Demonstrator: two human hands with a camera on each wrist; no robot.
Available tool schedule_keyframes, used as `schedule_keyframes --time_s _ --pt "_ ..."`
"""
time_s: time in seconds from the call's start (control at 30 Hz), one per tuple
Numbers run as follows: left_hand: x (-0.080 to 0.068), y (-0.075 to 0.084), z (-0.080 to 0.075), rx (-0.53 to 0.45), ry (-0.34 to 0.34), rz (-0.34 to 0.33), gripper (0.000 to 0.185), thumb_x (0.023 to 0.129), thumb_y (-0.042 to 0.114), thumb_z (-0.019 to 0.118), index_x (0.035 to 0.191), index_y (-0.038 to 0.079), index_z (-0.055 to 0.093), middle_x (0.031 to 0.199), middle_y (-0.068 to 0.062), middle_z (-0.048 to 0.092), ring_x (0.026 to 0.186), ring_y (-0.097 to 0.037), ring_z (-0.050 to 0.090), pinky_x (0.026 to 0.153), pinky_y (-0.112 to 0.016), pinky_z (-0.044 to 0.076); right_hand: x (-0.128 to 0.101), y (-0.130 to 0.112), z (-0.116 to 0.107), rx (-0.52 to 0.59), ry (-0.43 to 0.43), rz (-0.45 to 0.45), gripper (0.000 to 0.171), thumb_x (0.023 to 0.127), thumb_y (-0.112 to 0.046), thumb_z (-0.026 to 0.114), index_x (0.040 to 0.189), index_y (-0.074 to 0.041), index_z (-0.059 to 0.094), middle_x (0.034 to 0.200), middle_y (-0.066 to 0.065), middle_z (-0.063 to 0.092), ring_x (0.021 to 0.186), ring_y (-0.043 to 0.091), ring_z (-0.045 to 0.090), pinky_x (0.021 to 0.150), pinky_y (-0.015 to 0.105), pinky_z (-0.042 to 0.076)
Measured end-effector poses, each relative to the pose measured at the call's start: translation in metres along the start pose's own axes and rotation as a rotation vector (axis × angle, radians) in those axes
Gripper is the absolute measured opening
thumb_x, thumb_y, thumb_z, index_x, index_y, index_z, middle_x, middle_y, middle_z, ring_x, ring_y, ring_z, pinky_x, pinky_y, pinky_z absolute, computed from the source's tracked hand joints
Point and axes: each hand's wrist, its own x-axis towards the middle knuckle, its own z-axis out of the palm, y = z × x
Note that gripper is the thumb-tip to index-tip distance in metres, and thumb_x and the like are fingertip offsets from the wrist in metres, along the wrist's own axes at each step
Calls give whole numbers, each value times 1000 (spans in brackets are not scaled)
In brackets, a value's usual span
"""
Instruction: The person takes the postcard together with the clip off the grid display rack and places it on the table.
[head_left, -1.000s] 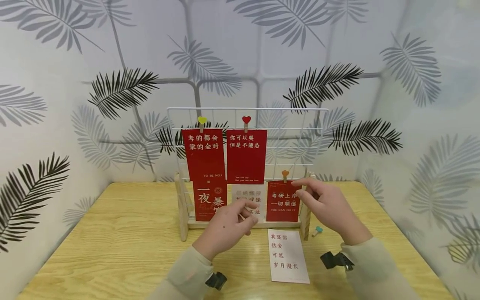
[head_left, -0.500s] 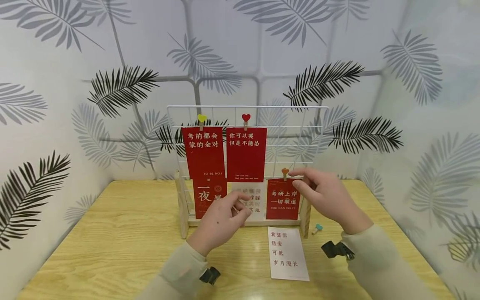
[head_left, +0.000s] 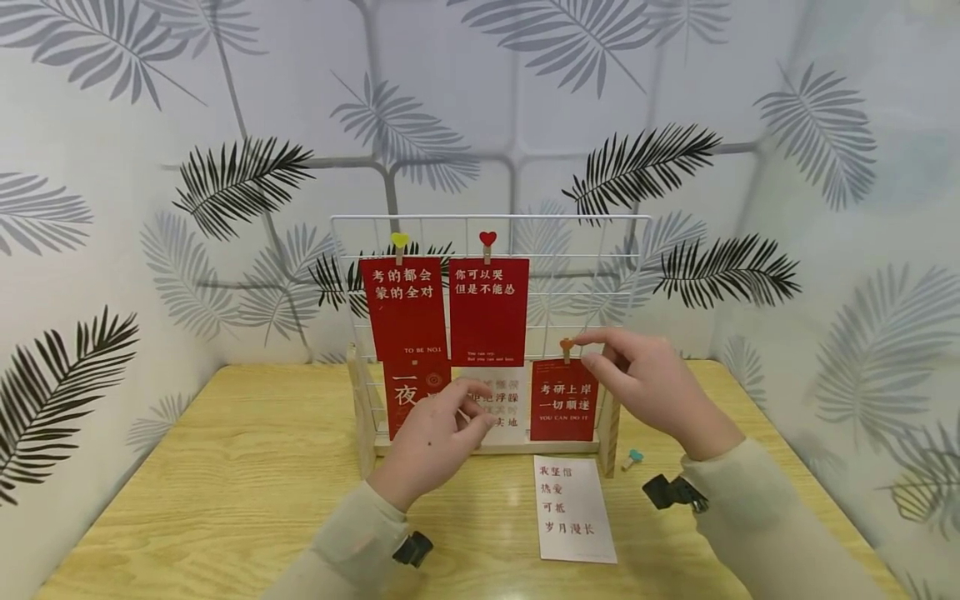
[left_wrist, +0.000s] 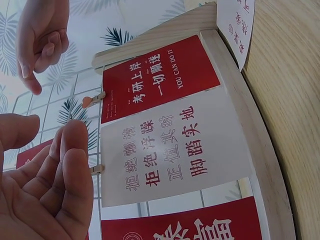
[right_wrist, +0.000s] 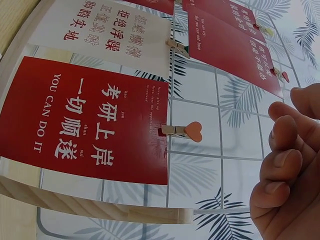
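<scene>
My right hand (head_left: 645, 383) hovers at the rack's lower right, fingers loosely bent and holding nothing. In the head view its index fingertip overlaps the edge of an orange heart clothespin (head_left: 567, 344); the right wrist view shows a gap between them. That clothespin (right_wrist: 194, 131) fastens a red card (right_wrist: 45, 125) to the white wire grid rack (head_left: 600, 217). Loosely curled, my left hand (head_left: 427, 437) holds nothing in front of the lower middle. Behind it hangs a white card (left_wrist: 150, 187) with red lettering, held by a clothespin (left_wrist: 97, 169).
Two red cards hang above, under a yellow heart clothespin (head_left: 400, 241) and a red one (head_left: 488, 238). Another red card (head_left: 401, 417) is lower left. On the wooden table (head_left: 225, 467) lie a white card (head_left: 576, 546) and a teal-topped clothespin (head_left: 635, 457).
My right index fingertip has risen from the lower red card's top corner to beside the orange heart. My left hand has drifted left, slightly up. The cards hang as before.
</scene>
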Motion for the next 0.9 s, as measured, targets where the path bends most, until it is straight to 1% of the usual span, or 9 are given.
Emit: schedule_keyframes --time_s 0.2,0.37,0.47,0.63,0.9 --pt "1 2 -5 26 17 22 35 99 29 66 132 18 60 92 12 65 72 -9 61 63 -32 53 5 -3 -4 -13 2 -23 23 102 -25 62 122 -17 70 61 -8 48 51 12 43 50 30 39" --pt "3 2 -7 45 22 39 35 99 30 65 132 19 60 94 13 65 74 -7 61 66 -31 53 7 -6 -7 -10 16 -42 23 102 -22 61 123 -18 69 61 -9 49 52 11 44 51 30 41" --pt "4 3 -8 39 23 46 35 99 29 66 132 19 60 93 12 64 75 -10 62 65 -31 53 8 -7 -7 -15 26 -51 22 101 -21 62 122 -19 69 62 -10 50 52 11 45 51 30 41" --pt "5 4 -10 33 42 60 35 98 26 68 131 18 60 91 10 63 76 -15 62 64 -32 54 10 -7 -7 -26 33 -62 23 101 -23 63 123 -19 69 61 -10 50 52 11 45 50 29 41" --pt "8 8 -15 26 51 47 36 96 26 69 130 18 60 93 11 65 76 -15 62 64 -32 55 15 -10 -10 -31 36 -74 25 101 -24 63 125 -19 69 61 -10 50 51 10 45 50 29 42"
